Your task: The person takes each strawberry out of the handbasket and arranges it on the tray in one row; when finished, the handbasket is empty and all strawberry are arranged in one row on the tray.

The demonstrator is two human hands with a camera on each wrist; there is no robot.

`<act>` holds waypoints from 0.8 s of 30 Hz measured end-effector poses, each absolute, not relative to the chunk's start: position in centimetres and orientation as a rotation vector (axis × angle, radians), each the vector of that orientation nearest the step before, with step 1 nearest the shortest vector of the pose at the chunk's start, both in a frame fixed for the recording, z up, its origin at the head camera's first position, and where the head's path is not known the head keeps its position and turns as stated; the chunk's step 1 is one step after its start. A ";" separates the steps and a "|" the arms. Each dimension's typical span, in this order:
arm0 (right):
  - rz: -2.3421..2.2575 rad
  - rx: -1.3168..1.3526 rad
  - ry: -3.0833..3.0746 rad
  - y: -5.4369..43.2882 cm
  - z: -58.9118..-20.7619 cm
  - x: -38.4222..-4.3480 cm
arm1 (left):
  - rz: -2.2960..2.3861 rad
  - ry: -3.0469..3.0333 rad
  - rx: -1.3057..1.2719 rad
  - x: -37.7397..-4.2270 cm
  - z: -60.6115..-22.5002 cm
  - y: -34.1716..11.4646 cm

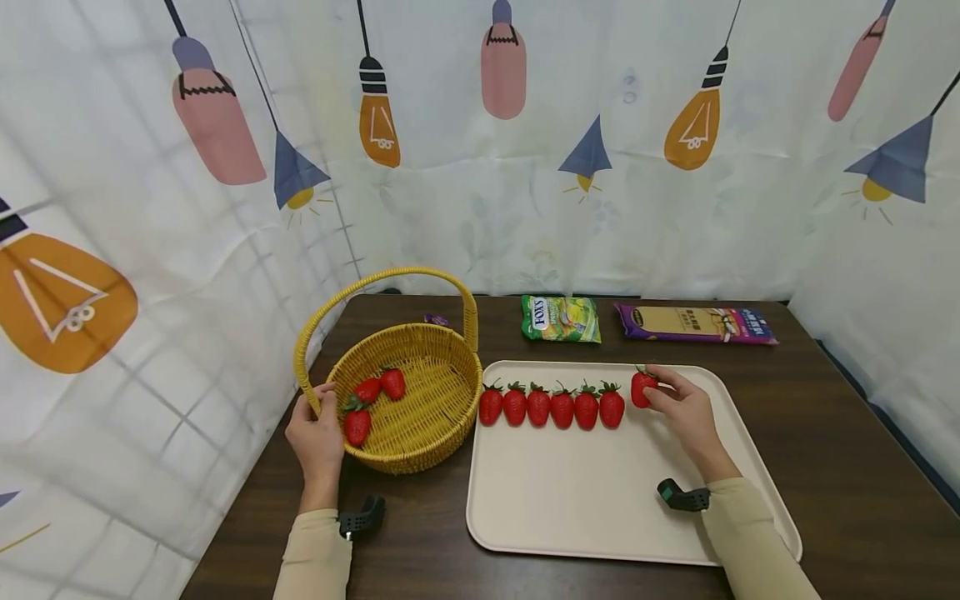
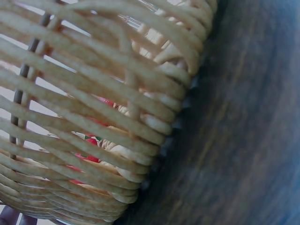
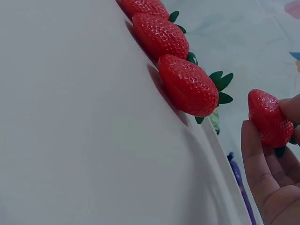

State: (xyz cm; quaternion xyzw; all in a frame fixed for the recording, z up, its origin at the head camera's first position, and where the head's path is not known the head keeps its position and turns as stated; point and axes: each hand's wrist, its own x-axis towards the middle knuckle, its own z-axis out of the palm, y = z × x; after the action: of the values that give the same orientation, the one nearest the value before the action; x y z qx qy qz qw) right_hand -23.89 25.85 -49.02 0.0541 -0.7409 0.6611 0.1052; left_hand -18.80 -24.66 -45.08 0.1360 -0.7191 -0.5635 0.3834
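My right hand (image 1: pixel 684 414) pinches a strawberry (image 1: pixel 642 388) by its sides over the tray's far part. In the right wrist view that strawberry (image 3: pixel 268 118) sits between thumb and fingers, apart from the tray surface. To its left, several strawberries (image 1: pixel 562 408) lie in a straight row on the cream tray (image 1: pixel 570 500), leaves pointing away from me. My left hand (image 1: pixel 315 437) grips the left rim of the yellow woven basket (image 1: pixel 420 408), near the foot of its handle. Three strawberries (image 1: pixel 357 427) lie inside, at the basket's left. The left wrist view shows mostly the basket's side (image 2: pixel 84 93).
Behind the tray lie a green candy bag (image 1: pixel 561 319) and a long purple-and-gold packet (image 1: pixel 697 324). A small purple wrapper (image 1: pixel 437 320) shows behind the basket. The dark wooden table (image 1: pixel 862 467) meets a patterned curtain (image 1: pixel 465 208) at the back and sides.
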 end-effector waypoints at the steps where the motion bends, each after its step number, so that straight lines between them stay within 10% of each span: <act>1: 1.946 0.144 -2.186 25.9 -49.1 -23.9 | -1.436 -1.835 0.346 -18.8 -45.1 -24.7; 24: 1.679 -0.045 -2.782 28.3 -48.9 -23.6 | -1.416 -1.830 0.338 -18.8 -45.0 -24.6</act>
State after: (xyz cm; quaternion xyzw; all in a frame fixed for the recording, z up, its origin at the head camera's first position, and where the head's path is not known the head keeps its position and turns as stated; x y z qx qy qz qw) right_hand -23.64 28.27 -48.94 -0.0139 -0.8549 0.5158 -0.0539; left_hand -18.79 -24.64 -45.00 0.1332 -0.7203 -0.5572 0.3910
